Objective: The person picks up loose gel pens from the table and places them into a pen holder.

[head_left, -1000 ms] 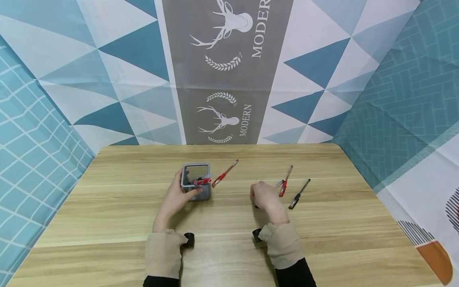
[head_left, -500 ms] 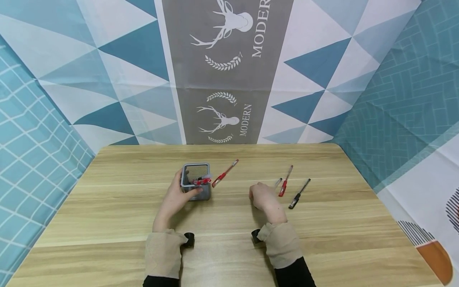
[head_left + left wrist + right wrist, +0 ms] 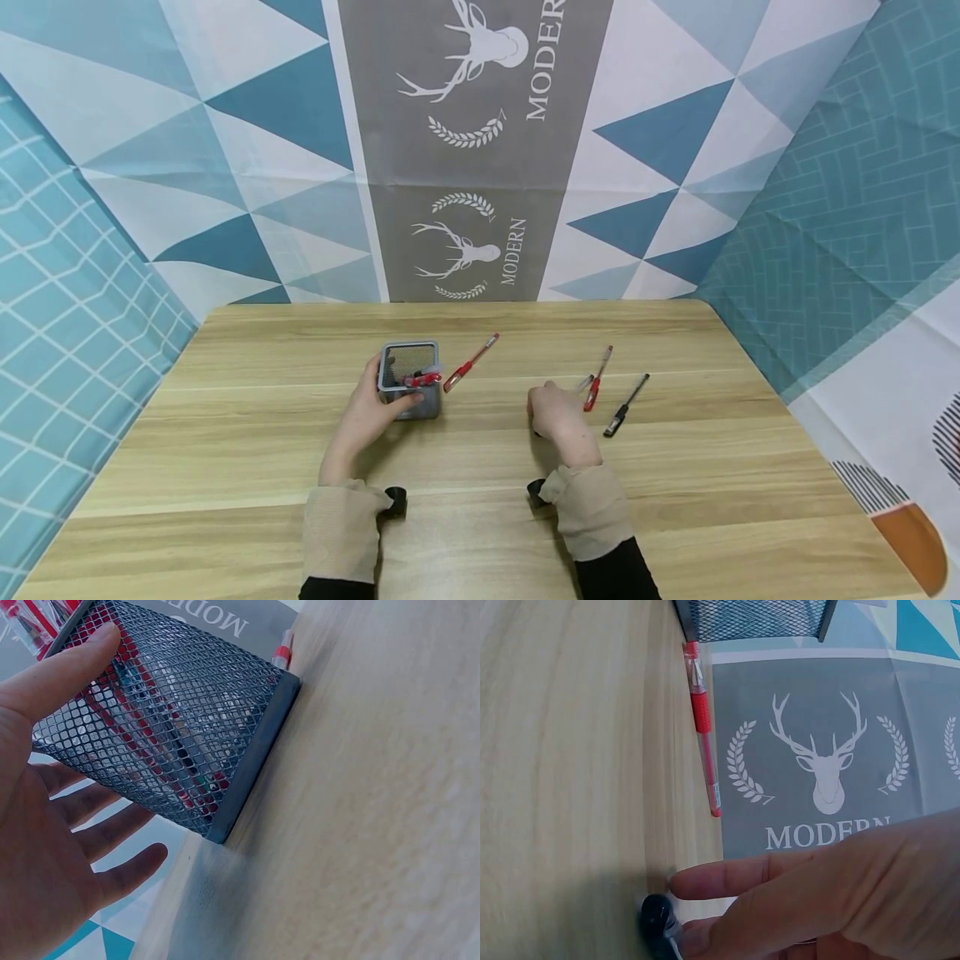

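My left hand [image 3: 366, 417] holds a dark wire-mesh pen holder [image 3: 427, 407], thumb on the near wall and fingers spread on its far side. Inside the holder lean several pens [image 3: 424, 379], their red parts showing through the mesh in the left wrist view. To the right, low over the table, my right hand [image 3: 558, 415] pinches a black-capped pen [image 3: 658, 919] by thumb and fingers. Most of this pen is hidden under the hand in the head view; its far end [image 3: 585, 383] sticks out on the right.
A red pen [image 3: 471, 363] lies right of the pen holder. Another red pen [image 3: 597, 379] and a black pen [image 3: 627, 406] lie beyond the right hand. A patterned cloth backdrop [image 3: 465, 283] rises behind the wooden table's [image 3: 247, 417] far edge.
My right hand shifts slightly left, then back right, and the far end of the pen under it moves a little too. The left hand and pen holder stay put.
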A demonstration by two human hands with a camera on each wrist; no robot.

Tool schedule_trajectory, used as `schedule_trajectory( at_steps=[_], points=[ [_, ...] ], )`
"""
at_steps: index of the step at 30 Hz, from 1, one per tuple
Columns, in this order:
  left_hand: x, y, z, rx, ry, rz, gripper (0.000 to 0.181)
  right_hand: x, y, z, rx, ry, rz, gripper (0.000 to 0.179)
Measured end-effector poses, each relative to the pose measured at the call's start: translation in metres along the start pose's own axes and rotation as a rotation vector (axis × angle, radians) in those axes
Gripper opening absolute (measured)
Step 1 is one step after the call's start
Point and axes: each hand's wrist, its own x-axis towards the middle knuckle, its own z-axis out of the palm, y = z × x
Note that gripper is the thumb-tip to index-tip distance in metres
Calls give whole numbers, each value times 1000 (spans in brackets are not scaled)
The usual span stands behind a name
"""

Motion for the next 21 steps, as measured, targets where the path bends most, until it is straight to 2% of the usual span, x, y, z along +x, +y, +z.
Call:
schedule_trajectory(
  at_steps=[9,21],
  points=[
    [1,0,0,-2,3,-1,94,3,-1,3,16,10,11,10],
    [1,-1,1,-1,2,-3,95,4,-4,5,20,53,-41,12]
  ],
)
